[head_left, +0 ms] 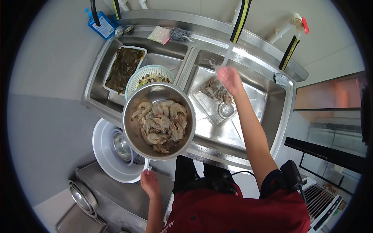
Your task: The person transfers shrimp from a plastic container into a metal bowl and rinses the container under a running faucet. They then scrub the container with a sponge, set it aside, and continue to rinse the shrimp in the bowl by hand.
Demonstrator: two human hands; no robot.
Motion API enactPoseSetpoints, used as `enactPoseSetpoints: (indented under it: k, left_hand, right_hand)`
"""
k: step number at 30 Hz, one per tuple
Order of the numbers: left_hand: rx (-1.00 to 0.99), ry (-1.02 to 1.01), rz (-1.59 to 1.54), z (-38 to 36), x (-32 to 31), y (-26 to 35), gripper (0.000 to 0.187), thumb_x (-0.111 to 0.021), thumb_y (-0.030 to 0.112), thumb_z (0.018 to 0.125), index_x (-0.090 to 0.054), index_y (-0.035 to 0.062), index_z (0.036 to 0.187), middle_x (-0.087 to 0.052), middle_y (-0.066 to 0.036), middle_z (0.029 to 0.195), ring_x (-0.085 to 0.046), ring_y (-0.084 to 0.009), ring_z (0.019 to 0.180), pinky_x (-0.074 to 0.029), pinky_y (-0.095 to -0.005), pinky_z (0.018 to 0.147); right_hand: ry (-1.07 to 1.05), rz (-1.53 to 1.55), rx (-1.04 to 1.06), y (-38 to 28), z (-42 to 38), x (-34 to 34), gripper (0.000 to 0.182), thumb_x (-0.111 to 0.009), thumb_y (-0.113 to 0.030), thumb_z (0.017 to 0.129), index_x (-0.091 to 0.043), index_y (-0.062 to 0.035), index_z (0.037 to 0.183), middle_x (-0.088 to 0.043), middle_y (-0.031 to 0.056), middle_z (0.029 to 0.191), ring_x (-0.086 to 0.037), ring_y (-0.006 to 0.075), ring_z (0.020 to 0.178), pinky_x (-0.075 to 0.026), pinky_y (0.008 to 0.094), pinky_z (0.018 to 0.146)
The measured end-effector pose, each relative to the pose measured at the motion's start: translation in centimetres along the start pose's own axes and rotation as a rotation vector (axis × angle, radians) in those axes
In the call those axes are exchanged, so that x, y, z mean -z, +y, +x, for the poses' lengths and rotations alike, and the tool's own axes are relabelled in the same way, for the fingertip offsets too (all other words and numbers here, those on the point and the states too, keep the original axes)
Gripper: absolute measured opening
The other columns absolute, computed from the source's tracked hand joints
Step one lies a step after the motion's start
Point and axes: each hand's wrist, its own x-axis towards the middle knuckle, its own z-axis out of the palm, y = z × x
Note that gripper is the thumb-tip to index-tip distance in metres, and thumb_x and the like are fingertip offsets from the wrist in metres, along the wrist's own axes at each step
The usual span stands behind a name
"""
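Running water [228, 54] falls from a black-and-yellow hose onto my right hand [230, 79], which is raised over the right sink basin; its fingers are blurred by the water. Below it a clear rectangular tray [211, 110] holds a few shrimp [216, 91] and some water. My left hand [150, 182] is low at the front, beside the rim of a white basin [101, 163]; whether its fingers touch anything is unclear. Between the hands a steel bowl [132, 128] full of raw shrimp [161, 122] rests near the sink's divider.
The left basin holds a white tray [144, 58] of dark leafy food and a green colander [171, 73]. Behind are a blue bottle [103, 25], a sponge [159, 35] and a scourer [178, 35]. Steel bowls [81, 198] stand lower left.
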Motion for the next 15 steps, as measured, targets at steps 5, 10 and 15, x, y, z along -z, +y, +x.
enactPoseSetpoints:
  k: [5, 10, 15]
  left_hand:
    - [-0.169, -0.115, 0.275, -3.4, -2.1, -0.3, 0.021, -0.041, 0.02, 0.084, -0.049, 0.0015, 0.084, -0.053, -0.007, 0.07, -0.052, -0.0141, 0.06, -0.041, -0.0237, 0.053]
    - [-0.075, -0.39, 0.353, -4.6, -7.4, -1.4, 0.019, -0.038, 0.013, 0.085, -0.05, -0.0016, 0.087, -0.055, -0.01, 0.075, -0.055, -0.0153, 0.065, -0.044, -0.0242, 0.056]
    - [-0.03, -0.531, 0.431, -4.5, -8.2, -3.1, 0.021, -0.036, 0.013, 0.086, -0.05, -0.0022, 0.092, -0.055, -0.011, 0.077, -0.054, -0.0149, 0.068, -0.044, -0.0239, 0.059]
  right_hand:
    - [0.72, -0.557, -0.04, 10.1, -0.7, 22.3, 0.036, -0.056, -0.02, 0.071, -0.051, 0.0015, 0.1, -0.055, 0.011, 0.091, -0.052, 0.0235, 0.085, -0.042, 0.0388, 0.071]
    - [0.92, -1.218, -0.075, 12.6, -5.0, 22.3, 0.04, -0.062, -0.021, 0.063, -0.042, 0.0059, 0.086, -0.055, 0.0203, 0.078, -0.059, 0.0239, 0.062, -0.048, 0.0364, 0.044]
    - [0.713, -1.13, -0.228, 9.8, -9.4, 22.7, 0.032, -0.053, -0.02, 0.072, -0.048, 0.01, 0.08, -0.054, 0.0211, 0.067, -0.057, 0.0245, 0.047, -0.048, 0.0339, 0.035]
